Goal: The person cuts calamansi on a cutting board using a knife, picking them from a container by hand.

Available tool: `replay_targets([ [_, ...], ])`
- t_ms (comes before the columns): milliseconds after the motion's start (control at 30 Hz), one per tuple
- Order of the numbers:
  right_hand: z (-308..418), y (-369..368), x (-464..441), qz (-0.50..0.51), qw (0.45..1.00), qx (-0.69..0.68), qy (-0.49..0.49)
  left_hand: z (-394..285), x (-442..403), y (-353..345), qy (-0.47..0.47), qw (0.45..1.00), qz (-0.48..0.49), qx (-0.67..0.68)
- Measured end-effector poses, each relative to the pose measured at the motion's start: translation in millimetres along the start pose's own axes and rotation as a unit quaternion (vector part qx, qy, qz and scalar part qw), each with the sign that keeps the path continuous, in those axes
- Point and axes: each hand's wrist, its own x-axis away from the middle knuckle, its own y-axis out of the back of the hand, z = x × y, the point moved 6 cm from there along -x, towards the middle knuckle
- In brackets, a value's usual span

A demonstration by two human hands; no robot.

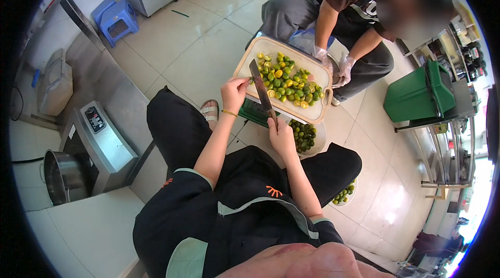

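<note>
My right hand is wrapped round the handle of a kitchen knife, its wide dark blade slanting up across the left part of a cutting board. At the board's left edge, my left hand is closed in a pinch beside the blade. A small green citrus fruit shows at its fingertips, mostly hidden. Many small green and yellow citrus fruits lie on the board, some cut open with yellow flesh showing.
Below the board stands a bowl of dark green fruits; another bowl of fruits is by my right knee. Opposite, a person in clear gloves sits close to the board. A green bin, blue stool and steel pot are around.
</note>
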Motion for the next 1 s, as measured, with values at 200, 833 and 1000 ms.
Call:
replay_targets([
  [200, -1, -10, -1, 0.014, 1.0, 0.011, -0.004, -6, 2, 0, -0.095, 0.993, -0.064, -0.024],
  [833, 7, -46, -51, 0.019, 0.998, 0.049, 0.033, -3, 6, -7, -0.081, 0.994, -0.064, -0.046],
  [1000, 9, -47, -23, 0.03, 0.996, 0.076, -0.029, 0, 7, -10, -0.067, 0.994, -0.085, -0.035],
])
